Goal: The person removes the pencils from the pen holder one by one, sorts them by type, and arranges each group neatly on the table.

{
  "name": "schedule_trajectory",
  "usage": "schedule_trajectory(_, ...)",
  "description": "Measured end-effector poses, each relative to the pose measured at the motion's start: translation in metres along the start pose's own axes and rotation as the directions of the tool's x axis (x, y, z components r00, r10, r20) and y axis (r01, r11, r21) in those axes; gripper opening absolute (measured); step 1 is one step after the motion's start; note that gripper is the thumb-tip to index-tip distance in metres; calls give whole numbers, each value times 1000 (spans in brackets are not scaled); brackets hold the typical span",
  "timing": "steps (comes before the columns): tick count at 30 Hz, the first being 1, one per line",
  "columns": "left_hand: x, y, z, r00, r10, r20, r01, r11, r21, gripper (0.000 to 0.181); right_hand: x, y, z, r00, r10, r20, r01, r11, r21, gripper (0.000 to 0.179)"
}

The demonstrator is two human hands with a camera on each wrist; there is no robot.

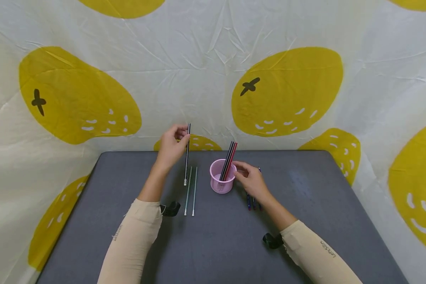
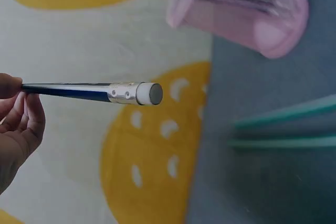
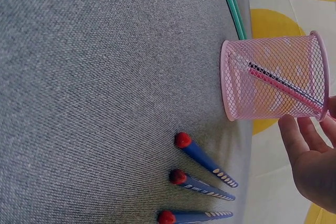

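My left hand (image 1: 171,145) pinches a dark striped pencil (image 1: 186,159) near its upper end, above the back of the table. The pencil hangs nearly upright, and its white eraser (image 2: 143,93) points down in the head view. A pink mesh pen cup (image 1: 221,187) stands upright just right of the middle. My right hand (image 1: 253,182) holds the cup at its right rim, the thumb at the edge and the fingers against the outer wall. Several black and red pencils (image 1: 228,159) lean to the right inside the cup.
Two green pencils (image 1: 194,193) lie side by side on the dark grey table (image 1: 213,244), left of the cup. Three blue pencils with red ends (image 3: 202,158) lie to the right, partly under my right hand in the head view. A lemon-patterned cloth (image 1: 184,86) hangs behind the table.
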State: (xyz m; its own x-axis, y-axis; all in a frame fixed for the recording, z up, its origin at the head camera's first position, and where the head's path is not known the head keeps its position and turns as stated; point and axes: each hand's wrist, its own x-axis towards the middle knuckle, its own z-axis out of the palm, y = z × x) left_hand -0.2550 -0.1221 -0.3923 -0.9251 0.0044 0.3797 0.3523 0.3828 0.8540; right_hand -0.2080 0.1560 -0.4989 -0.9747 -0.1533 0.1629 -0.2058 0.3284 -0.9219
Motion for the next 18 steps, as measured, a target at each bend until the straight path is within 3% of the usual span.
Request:
schedule_trajectory(10, -22, -64, -18, 990, -139, 32, 132, 979, 158, 21, -2, 1, 2, 1000, -5, -9, 5, 1000, 6, 38)
schedule_trajectory(16, -35, -96, -22, 981, -186, 56, 170, 963, 210, 22, -4, -1, 4, 1000, -5, -18, 5, 1000, 3, 38)
schedule_trajectory(18, -38, -105, -21, 979, -193, 68, 175, 962, 212, 22, -7, -12, 3, 1000, -9, -14, 9, 1000, -9, 37)
